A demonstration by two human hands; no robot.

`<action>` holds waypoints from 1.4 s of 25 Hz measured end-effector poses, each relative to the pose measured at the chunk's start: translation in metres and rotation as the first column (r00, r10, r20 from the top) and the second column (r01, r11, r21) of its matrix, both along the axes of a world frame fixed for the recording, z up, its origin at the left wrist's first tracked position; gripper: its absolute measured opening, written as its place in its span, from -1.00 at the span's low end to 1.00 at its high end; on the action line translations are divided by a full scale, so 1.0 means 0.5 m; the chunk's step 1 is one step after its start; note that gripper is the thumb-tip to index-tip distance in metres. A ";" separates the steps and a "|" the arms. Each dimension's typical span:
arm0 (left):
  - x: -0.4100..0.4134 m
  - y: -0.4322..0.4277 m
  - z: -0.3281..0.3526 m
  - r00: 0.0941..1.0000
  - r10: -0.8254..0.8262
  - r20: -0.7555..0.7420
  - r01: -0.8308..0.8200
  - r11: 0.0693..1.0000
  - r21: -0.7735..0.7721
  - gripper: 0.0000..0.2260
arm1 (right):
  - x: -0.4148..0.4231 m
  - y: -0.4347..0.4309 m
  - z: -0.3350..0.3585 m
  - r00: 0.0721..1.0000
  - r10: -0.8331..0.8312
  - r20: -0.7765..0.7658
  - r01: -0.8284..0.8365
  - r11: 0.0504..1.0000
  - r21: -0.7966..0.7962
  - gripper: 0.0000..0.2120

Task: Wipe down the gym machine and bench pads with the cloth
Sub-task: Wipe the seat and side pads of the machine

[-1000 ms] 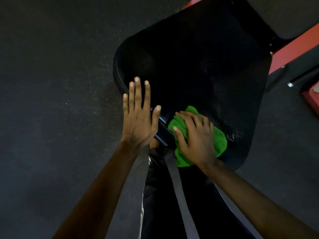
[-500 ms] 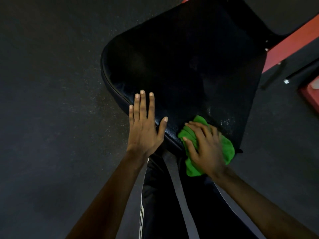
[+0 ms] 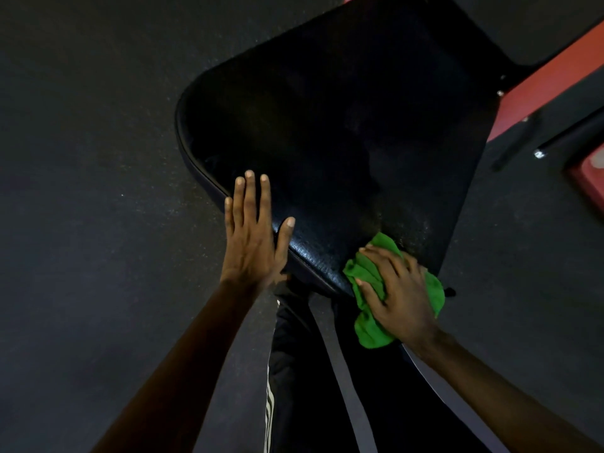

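A large black bench pad [image 3: 343, 132] fills the upper middle of the view, its near edge glossy and wet-looking. A crumpled green cloth [image 3: 369, 279] lies on the pad's near right corner, hanging partly over the edge. My right hand [image 3: 397, 289] presses down on the cloth with fingers curled over it. My left hand [image 3: 253, 237] lies flat against the pad's near left edge, fingers straight and apart, holding nothing.
A red machine frame [image 3: 542, 89] runs behind the pad at the upper right, with a dark metal bar [image 3: 568, 135] and another red part [image 3: 591, 178] at the right edge. Dark speckled rubber floor [image 3: 98, 191] surrounds the bench. My dark trousers [image 3: 304, 387] are below.
The cloth and my right hand have slid rightwards along the pad's near edge toward its right corner. My left hand has stayed flat on the pad's left edge.
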State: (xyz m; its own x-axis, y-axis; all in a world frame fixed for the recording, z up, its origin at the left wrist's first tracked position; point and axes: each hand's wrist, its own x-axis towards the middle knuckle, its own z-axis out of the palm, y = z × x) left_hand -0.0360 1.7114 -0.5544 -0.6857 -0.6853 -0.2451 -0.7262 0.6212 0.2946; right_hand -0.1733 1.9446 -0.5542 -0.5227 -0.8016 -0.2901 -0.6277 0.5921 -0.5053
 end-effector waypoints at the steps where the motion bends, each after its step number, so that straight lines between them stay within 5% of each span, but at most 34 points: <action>1: -0.002 0.002 0.000 1.000 0.009 0.001 -0.009 1.000 -0.006 -0.32 | 0.003 -0.017 0.002 1.000 -0.015 0.010 0.015 1.000 -0.005 -0.55; 6: -0.001 0.002 -0.006 1.000 0.011 -0.015 -0.011 1.000 -0.011 -0.33 | 0.020 -0.179 0.003 0.997 0.062 -0.040 -0.062 0.998 -0.010 -0.57; 10: 0.002 0.000 -0.009 1.000 -0.005 -0.021 0.005 1.000 -0.023 -0.33 | -0.007 -0.118 -0.010 0.992 0.128 0.000 -0.128 0.991 -0.043 -0.55; 14: 0.005 0.001 -0.006 1.000 -0.022 -0.014 0.021 0.999 -0.033 -0.32 | -0.046 -0.005 -0.021 1.000 -0.003 -0.017 0.003 1.000 -0.008 -0.56; 21: 0.007 -0.001 -0.015 0.998 -0.026 -0.052 0.023 0.999 -0.041 -0.30 | -0.095 -0.148 -0.075 0.980 -0.173 -0.095 0.178 0.983 0.051 -0.58; 28: 0.003 0.010 -0.010 0.999 0.021 -0.028 -0.023 0.996 -0.089 -0.30 | -0.039 -0.023 -0.012 0.993 -0.100 0.060 0.092 0.987 0.130 -0.15; 35: -0.047 0.123 -0.001 0.987 0.148 -0.070 -0.151 0.988 -0.038 -0.34 | -0.102 -0.095 -0.068 0.993 -0.113 0.045 0.105 0.983 0.147 -0.40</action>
State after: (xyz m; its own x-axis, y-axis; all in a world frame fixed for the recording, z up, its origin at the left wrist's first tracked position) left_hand -0.0593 1.7731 -0.5547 -0.5889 -0.7900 -0.1708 -0.7913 0.5205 0.3207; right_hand -0.2242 1.8973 -0.5881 -0.5858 -0.6882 -0.4281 -0.5301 0.7249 -0.4399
